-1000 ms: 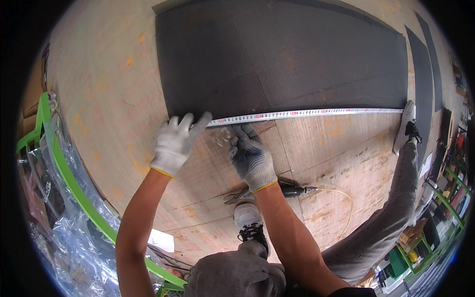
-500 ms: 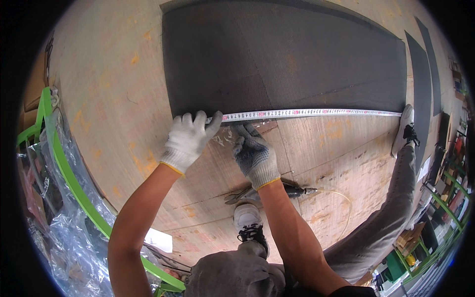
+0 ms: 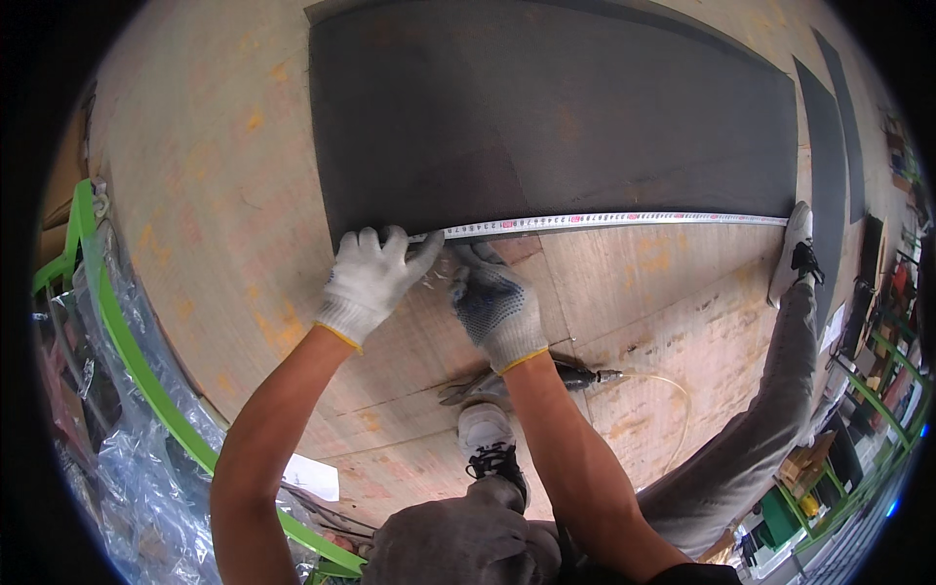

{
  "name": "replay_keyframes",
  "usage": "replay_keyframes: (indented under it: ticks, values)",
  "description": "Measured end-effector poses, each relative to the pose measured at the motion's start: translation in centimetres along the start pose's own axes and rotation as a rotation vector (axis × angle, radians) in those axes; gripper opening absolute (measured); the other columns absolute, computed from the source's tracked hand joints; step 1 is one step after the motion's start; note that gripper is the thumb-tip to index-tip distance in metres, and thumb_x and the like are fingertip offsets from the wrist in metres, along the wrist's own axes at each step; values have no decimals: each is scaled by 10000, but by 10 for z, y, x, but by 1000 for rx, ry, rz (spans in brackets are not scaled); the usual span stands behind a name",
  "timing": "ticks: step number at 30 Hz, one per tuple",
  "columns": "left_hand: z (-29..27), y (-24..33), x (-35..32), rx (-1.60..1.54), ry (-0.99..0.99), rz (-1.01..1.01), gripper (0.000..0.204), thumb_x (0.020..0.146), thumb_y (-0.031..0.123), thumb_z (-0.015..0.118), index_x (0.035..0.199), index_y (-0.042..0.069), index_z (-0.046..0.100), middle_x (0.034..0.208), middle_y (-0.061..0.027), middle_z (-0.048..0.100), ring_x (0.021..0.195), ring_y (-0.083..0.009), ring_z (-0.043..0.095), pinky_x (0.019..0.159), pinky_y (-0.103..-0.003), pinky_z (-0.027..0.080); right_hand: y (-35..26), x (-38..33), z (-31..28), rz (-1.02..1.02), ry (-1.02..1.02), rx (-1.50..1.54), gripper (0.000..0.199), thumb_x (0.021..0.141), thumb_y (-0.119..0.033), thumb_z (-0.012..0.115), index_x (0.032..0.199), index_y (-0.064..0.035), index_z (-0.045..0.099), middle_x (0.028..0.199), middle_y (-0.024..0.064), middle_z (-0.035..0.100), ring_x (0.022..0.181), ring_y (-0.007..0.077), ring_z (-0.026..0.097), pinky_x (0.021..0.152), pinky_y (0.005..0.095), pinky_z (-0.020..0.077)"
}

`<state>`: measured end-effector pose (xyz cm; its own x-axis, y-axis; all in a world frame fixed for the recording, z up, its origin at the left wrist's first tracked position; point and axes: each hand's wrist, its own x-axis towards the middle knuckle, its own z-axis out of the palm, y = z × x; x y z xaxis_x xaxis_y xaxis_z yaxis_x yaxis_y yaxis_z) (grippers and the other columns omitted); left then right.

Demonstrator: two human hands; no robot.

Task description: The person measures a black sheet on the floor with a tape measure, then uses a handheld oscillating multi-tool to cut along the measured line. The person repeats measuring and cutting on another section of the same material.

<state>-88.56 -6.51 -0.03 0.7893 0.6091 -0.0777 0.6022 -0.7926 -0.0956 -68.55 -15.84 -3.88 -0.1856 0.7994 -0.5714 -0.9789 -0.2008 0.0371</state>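
Observation:
A white tape measure (image 3: 585, 221) is stretched along the near edge of a large dark mesh sheet (image 3: 556, 117), from my left hand to my right shoe (image 3: 792, 255). My left hand (image 3: 366, 278), in a white knit glove, is closed on the tape at the sheet's near left corner, thumb along the strip. Just right of it, my right hand (image 3: 495, 304), in a glove with blue dots, has curled fingers. Its fingertips touch the sheet's edge under the tape; whatever they hold is hidden.
A dark air tool (image 3: 575, 376) with a thin hose lies near my left shoe (image 3: 485, 429). Narrow dark strips (image 3: 827, 146) lie at the right. A green frame (image 3: 132, 336) with clear plastic film (image 3: 156, 478) stands at the left. Shelving (image 3: 877, 390) lines the far right.
The sheet and both hands appear slightly farther left in view. My right hand has edged a little closer to my left. The tape stays stretched along the sheet's edge.

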Motion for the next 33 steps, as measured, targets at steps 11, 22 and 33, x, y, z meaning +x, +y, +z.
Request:
replay_keyframes:
  ticks: [11, 22, 33]
  values:
    - [2, 0, 1, -34, -68, -7, 530, 932, 139, 609, 1428, 316, 667, 1073, -111, 673, 753, -256, 594, 683, -413, 544, -46, -70, 35, 105, 369, -1833, 462, 910, -114, 712, 1362, -53, 640, 1300, 169, 673, 1184, 316, 642, 995, 421, 550]
    - [2, -1, 0, -34, -114, -16, 511, 935, 161, 617, 1422, 309, 663, 1100, -106, 684, 780, -260, 613, 692, -422, 543, -47, -160, -20, 100, 200, -2848, 394, 801, -122, 709, 1194, -91, 692, 1429, 231, 543, 1316, 456, 523, 1056, 568, 473]
    - [3, -4, 0, -36, -66, 3, 489, 906, 173, 668, 1380, 290, 687, 1060, -82, 665, 762, -249, 608, 693, -405, 551, -12, -166, 29, 457, 434, -1658, 436, 876, -280, 733, 1179, 24, 660, 1013, 226, 763, 955, 374, 754, 864, 458, 577]
